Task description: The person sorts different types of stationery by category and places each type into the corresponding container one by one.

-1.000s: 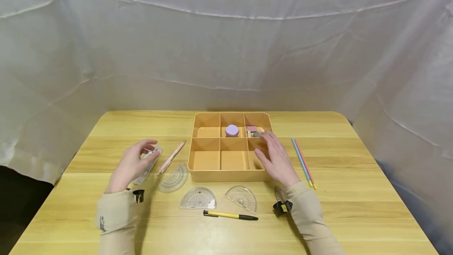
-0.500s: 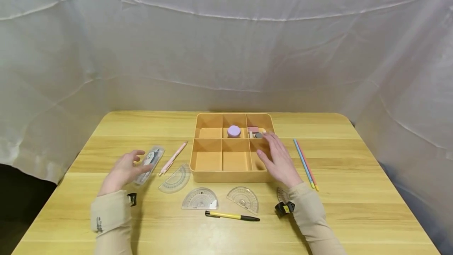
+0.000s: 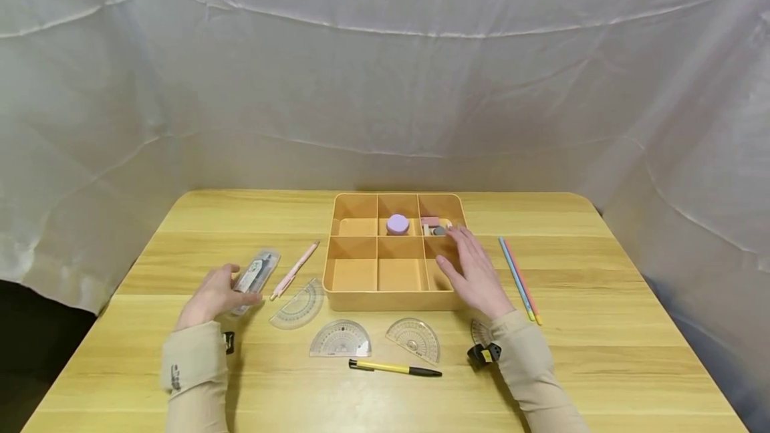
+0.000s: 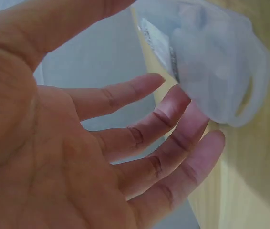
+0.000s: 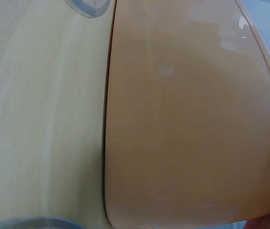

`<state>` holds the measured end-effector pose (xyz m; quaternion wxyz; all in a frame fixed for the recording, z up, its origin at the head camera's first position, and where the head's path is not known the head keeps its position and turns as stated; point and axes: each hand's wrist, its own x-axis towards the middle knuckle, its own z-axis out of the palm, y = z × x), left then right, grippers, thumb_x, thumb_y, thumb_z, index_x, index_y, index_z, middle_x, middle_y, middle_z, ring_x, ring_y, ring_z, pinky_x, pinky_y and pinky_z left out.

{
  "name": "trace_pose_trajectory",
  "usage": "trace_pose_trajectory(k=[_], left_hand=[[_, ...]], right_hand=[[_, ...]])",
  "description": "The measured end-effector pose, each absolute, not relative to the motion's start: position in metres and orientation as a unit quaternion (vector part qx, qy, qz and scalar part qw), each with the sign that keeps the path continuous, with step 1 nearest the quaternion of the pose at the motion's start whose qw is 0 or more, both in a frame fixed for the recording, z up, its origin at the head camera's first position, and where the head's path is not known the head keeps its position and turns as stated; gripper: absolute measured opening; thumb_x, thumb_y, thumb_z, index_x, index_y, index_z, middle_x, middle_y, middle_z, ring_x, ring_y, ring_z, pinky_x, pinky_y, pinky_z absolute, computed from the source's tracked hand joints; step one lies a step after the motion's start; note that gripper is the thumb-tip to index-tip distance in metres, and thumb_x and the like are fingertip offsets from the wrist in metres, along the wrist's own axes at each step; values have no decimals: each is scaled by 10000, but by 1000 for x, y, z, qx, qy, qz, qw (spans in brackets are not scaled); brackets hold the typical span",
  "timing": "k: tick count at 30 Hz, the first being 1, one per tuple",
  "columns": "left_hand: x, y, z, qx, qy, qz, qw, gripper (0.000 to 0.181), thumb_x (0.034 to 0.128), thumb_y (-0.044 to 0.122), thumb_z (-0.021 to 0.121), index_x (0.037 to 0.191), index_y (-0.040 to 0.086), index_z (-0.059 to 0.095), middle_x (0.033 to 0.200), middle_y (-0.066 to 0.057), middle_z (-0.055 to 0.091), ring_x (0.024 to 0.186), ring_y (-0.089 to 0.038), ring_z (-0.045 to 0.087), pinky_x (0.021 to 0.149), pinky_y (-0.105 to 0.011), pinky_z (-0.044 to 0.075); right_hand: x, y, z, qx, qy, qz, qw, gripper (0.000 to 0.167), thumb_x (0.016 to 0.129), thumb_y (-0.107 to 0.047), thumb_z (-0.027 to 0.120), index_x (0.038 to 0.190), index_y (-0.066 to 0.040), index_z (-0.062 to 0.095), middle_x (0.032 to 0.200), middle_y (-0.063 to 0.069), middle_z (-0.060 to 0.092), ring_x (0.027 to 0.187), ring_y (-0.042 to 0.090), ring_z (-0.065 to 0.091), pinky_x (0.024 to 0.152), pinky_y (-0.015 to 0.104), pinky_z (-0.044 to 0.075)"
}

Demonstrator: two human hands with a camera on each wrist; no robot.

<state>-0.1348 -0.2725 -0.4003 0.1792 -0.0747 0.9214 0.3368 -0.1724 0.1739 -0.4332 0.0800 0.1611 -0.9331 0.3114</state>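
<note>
In the head view my left hand point(image 3: 210, 296) is beside a clear plastic case point(image 3: 257, 272) with a dark slim tool inside. In the left wrist view the fingers point(image 4: 163, 162) are loosely extended, with their tips at the case's edge; contact is hard to tell. My right hand point(image 3: 475, 272) lies over the right side of an orange compartment box point(image 3: 385, 301), fingers relaxed. The right wrist view shows mostly the box's outer wall point(image 5: 187, 124). A round purple container point(image 3: 398, 224) sits in the back middle compartment. Pink, white and grey small pieces point(image 3: 430, 221) lie in the back right one.
A pink pen point(image 3: 295, 269) lies between the case and the box. Several clear protractors, one point(image 3: 341, 339) in front of the box, lie on the wooden table point(image 3: 601, 353). A yellow and black pen point(image 3: 394, 367) is nearest me. Blue and pink pencils point(image 3: 520, 279) lie right.
My left hand has drawn back to the left off the clear case, then lowered slightly beside it, uncovering more of it. The right hand stays at the box.
</note>
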Motion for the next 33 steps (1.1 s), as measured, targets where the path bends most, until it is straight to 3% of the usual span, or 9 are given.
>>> trace_pose_trajectory(k=[12, 23, 33], left_hand=[[-135, -273, -410, -81, 927, 323, 171, 858, 824, 162, 800, 1422, -188, 292, 1184, -362, 510, 985, -370, 573, 780, -405, 555], [-135, -272, -414, -82, 920, 346, 164, 750, 831, 128, 777, 1377, -161, 351, 1141, -344, 564, 852, -271, 604, 648, -318, 550], [-135, -273, -413, -61, 930, 332, 147, 689, 848, 127, 760, 1342, -177, 388, 1133, -352, 579, 896, -312, 605, 667, -314, 534]], right_hand=[[-170, 173, -434, 157, -933, 315, 71, 633, 1034, -325, 523, 1538, 11, 337, 1639, 245, 277, 1550, 401, 195, 1261, 591, 169], [-171, 174, -433, 158, -934, 313, 75, 629, 1033, -321, 526, 1536, 9, 340, 1633, 247, 291, 1548, 400, 205, 1261, 585, 178], [-172, 174, -433, 157, -933, 314, 76, 636, 1032, -325, 526, 1538, 10, 335, 1637, 242, 284, 1549, 398, 199, 1258, 595, 174]])
